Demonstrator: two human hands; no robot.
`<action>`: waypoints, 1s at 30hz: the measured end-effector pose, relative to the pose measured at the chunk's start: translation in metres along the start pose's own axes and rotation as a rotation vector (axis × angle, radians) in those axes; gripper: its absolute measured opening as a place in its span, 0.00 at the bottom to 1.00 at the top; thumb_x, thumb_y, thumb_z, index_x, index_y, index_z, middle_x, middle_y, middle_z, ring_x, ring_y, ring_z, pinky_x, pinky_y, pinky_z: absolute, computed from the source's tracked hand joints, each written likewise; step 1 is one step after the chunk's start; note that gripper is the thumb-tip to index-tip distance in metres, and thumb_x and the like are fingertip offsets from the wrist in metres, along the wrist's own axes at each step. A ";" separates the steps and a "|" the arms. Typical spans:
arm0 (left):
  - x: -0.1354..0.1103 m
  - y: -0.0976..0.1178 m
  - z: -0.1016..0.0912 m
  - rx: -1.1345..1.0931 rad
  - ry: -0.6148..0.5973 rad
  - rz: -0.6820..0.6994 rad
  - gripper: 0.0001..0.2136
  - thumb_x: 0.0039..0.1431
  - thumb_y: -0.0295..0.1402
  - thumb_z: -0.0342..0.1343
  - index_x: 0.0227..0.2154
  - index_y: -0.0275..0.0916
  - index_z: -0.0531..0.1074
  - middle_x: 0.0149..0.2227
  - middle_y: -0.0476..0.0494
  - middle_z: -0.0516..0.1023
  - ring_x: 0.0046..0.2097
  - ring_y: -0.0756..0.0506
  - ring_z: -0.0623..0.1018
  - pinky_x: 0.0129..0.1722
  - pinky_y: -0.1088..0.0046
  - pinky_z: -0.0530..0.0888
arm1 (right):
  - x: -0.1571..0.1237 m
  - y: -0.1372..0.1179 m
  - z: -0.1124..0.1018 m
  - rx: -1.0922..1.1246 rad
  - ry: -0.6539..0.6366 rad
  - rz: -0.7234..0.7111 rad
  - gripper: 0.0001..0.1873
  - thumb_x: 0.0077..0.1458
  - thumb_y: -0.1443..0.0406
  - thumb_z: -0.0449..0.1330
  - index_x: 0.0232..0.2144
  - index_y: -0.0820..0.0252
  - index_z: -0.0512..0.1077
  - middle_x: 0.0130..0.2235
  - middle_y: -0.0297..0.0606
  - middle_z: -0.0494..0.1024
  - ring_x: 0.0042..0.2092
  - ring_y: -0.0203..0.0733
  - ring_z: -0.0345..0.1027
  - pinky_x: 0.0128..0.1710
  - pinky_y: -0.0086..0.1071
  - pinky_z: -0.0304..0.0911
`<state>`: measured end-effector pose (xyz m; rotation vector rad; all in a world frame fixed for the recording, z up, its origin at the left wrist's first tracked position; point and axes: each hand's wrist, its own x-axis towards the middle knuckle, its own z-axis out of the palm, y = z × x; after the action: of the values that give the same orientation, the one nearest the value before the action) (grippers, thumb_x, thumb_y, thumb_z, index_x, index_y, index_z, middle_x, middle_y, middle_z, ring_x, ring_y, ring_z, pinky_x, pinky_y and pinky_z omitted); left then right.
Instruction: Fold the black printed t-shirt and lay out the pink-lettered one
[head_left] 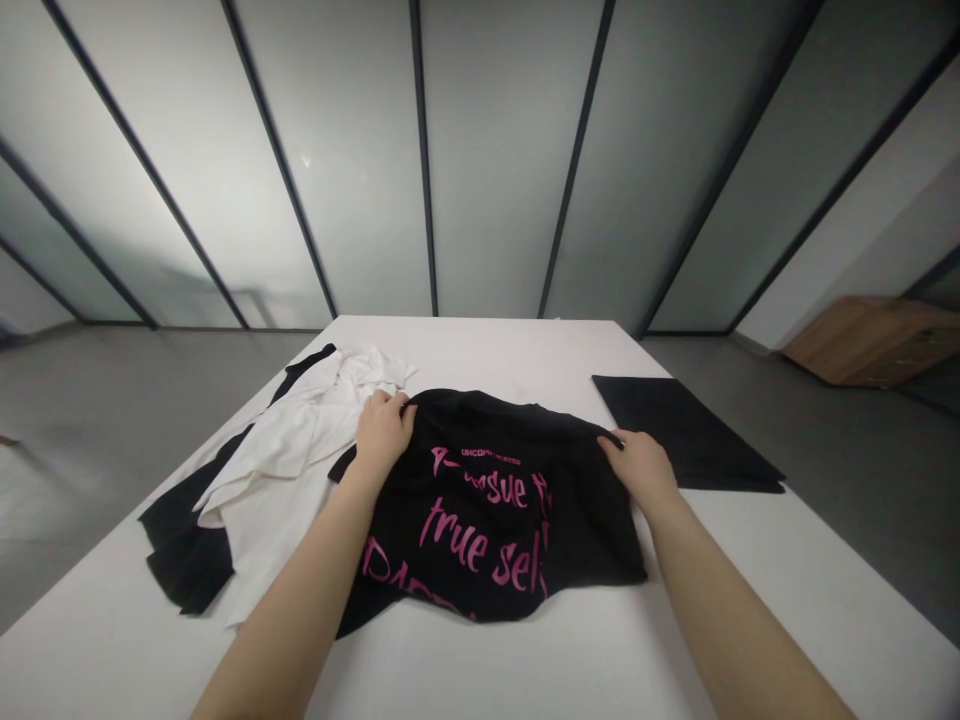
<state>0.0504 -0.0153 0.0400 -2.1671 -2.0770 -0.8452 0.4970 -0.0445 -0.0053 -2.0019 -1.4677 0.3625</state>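
A black T-shirt with pink lettering is spread between my two hands over the white table. Its upper edge is gripped on the left by my left hand, fingers closed on the cloth. On the other side, my right hand pinches the upper right part of the same shirt. The lower edge hangs in a wavy line, close to the tabletop; whether it touches cannot be made out. Just left of my left hand lies a crumpled white garment.
Black cloth sticks out from under the white garment at the left of the table. A flat, folded black garment lies at the right. Frosted glass panels stand behind, and a wooden cabinet is at far right.
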 end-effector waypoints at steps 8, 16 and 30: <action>-0.004 0.013 0.015 -0.279 -0.193 -0.183 0.18 0.66 0.36 0.56 0.55 0.35 0.75 0.32 0.38 0.79 0.41 0.35 0.81 0.46 0.59 0.75 | 0.004 0.004 -0.013 -0.045 -0.104 0.064 0.11 0.52 0.54 0.71 0.28 0.54 0.80 0.31 0.49 0.83 0.48 0.64 0.79 0.48 0.47 0.70; -0.011 0.007 0.032 -1.192 -0.507 -0.690 0.49 0.66 0.40 0.63 0.74 0.35 0.31 0.35 0.39 0.84 0.28 0.46 0.81 0.31 0.71 0.78 | -0.008 -0.021 -0.033 0.975 -0.315 0.318 0.23 0.63 0.58 0.65 0.58 0.52 0.69 0.38 0.41 0.85 0.26 0.41 0.75 0.28 0.35 0.76; -0.002 -0.032 0.028 -0.507 -0.486 -0.499 0.18 0.49 0.34 0.71 0.42 0.39 0.73 0.19 0.49 0.77 0.17 0.43 0.76 0.23 0.70 0.71 | -0.004 0.016 0.024 0.960 -0.478 0.517 0.27 0.59 0.63 0.70 0.56 0.56 0.65 0.30 0.40 0.84 0.22 0.41 0.75 0.22 0.32 0.77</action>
<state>0.0305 -0.0025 0.0041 -2.2821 -3.0153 -1.0589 0.4941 -0.0437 -0.0347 -1.4683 -0.7036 1.5176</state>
